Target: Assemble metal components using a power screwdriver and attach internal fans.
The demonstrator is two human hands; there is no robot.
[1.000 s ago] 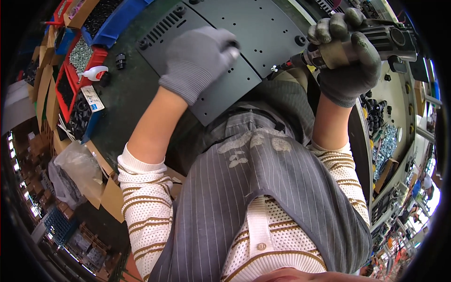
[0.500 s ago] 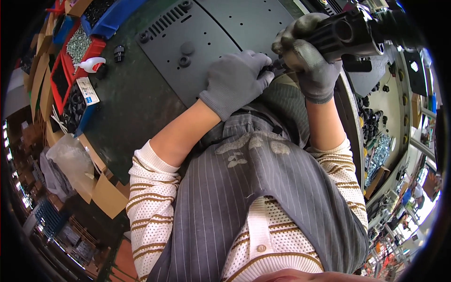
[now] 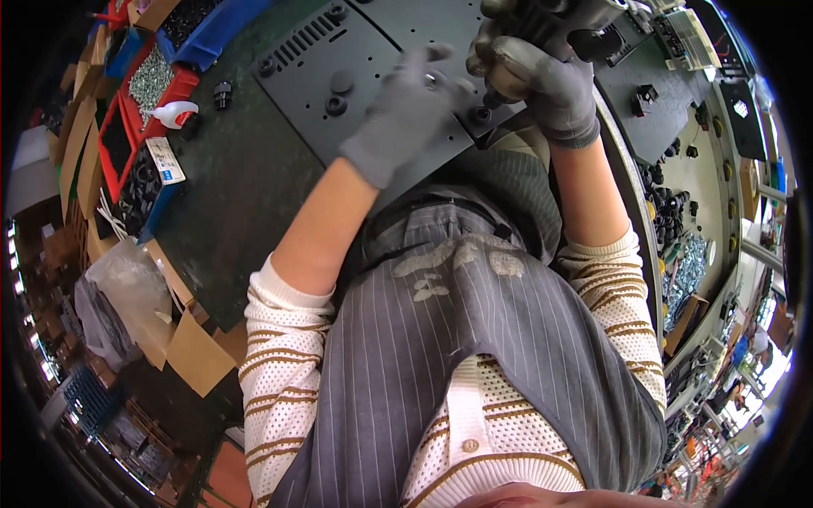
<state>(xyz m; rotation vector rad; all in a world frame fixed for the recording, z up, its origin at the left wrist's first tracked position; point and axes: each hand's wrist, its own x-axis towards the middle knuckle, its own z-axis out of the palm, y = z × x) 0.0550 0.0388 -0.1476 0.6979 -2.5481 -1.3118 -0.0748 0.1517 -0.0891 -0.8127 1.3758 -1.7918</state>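
Observation:
My right hand (image 3: 542,93), in a grey glove, is wrapped round the grip of a black power screwdriver (image 3: 546,30). Its nose end is down by a black round foot (image 3: 480,113) at the near corner of a dark flat metal panel (image 3: 381,59). Over that panel, to the left, my gloved left hand (image 3: 405,114) is smeared by motion. Its thumb and forefinger look apart, with a small shiny spot (image 3: 430,80) between them that I cannot make out. Another round foot (image 3: 336,105) and a black disc (image 3: 341,82) are on the panel left of this hand.
On the dark green bench (image 3: 229,203) stand a red bin of small screws (image 3: 151,78), blue bins (image 3: 216,38) and a white bottle (image 3: 175,113). A black fitting (image 3: 222,95) lies near them. Cardboard (image 3: 199,356) juts at the left; black parts (image 3: 673,203) lie right.
My left hand has drawn away from the near corner, leftward, its fingers parting. The power screwdriver has shifted left and up with my right hand, and the foot at the corner now shows.

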